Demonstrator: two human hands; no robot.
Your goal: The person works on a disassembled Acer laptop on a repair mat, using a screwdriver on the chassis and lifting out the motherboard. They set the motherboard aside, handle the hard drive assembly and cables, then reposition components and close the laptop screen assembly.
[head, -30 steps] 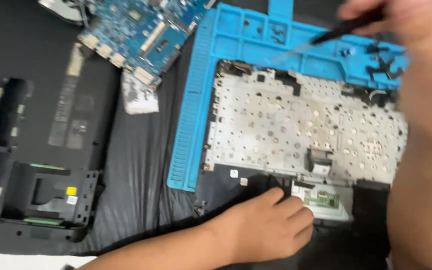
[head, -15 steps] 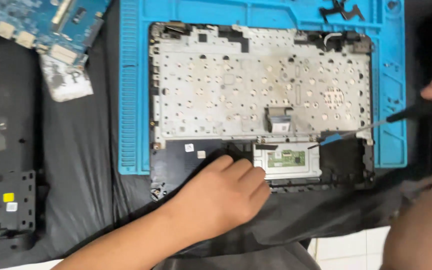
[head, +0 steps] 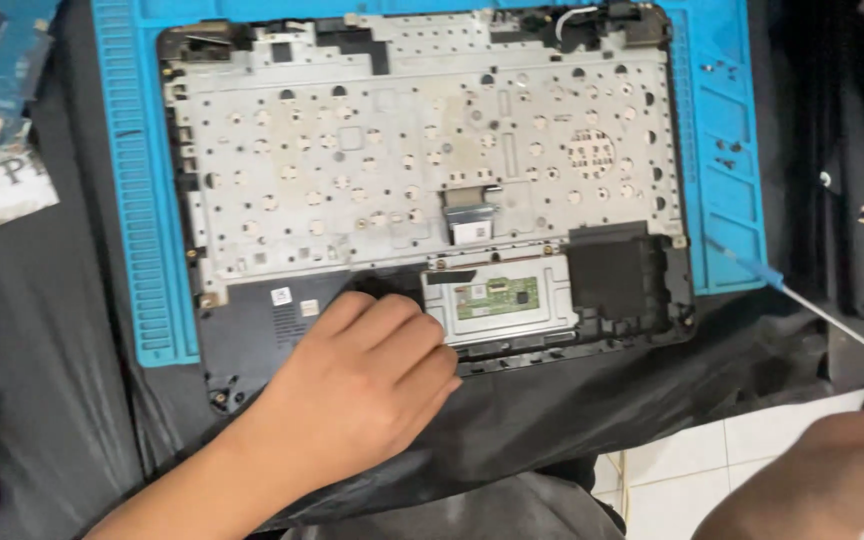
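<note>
While its long axis is running left to right on the blue mat [head: 142,200], the laptop palmrest [head: 422,190] is being pinned by the curled left hand [head: 362,385]. The screwdriver [head: 812,312] has been drawn rightward off the touchpad [head: 500,298]; the right hand [head: 822,480] is apparently gripping it, partly unseen.
</note>
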